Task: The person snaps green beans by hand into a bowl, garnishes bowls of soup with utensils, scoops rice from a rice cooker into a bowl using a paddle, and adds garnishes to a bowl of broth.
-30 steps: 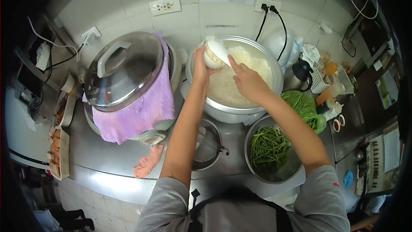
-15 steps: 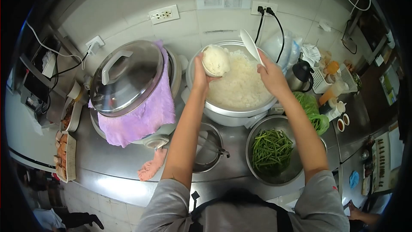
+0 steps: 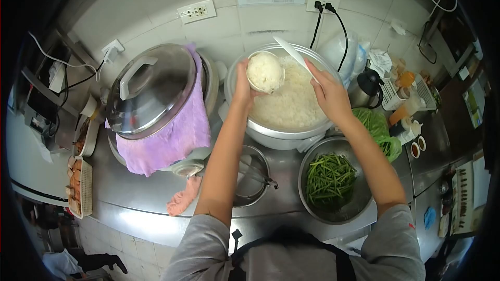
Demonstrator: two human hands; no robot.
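Observation:
My left hand (image 3: 245, 84) is closed round a small bowl heaped with white rice (image 3: 265, 72), held over the left side of a large pot (image 3: 276, 134). Cooked rice (image 3: 294, 105) fills much of that pot. In my right hand (image 3: 328, 93) is a white rice paddle (image 3: 290, 51), its blade slanting up and left above the pot's far side. The paddle's blade is apart from the bowl. Most of the bowl's wall is hidden by the rice mound and my fingers.
To the left, a second cooker carries a steel lid (image 3: 151, 96) and a purple cloth (image 3: 161, 145). Nearer me are a colander of green beans (image 3: 330, 182), a steel pan (image 3: 252, 200) and a pink cloth (image 3: 184, 198). A thermos jug (image 3: 366, 91) stands right; two black cords hang behind.
The paddle has swung left and tilted flatter, nearer to the bowl. The bowl has turned so its rice top faces me more.

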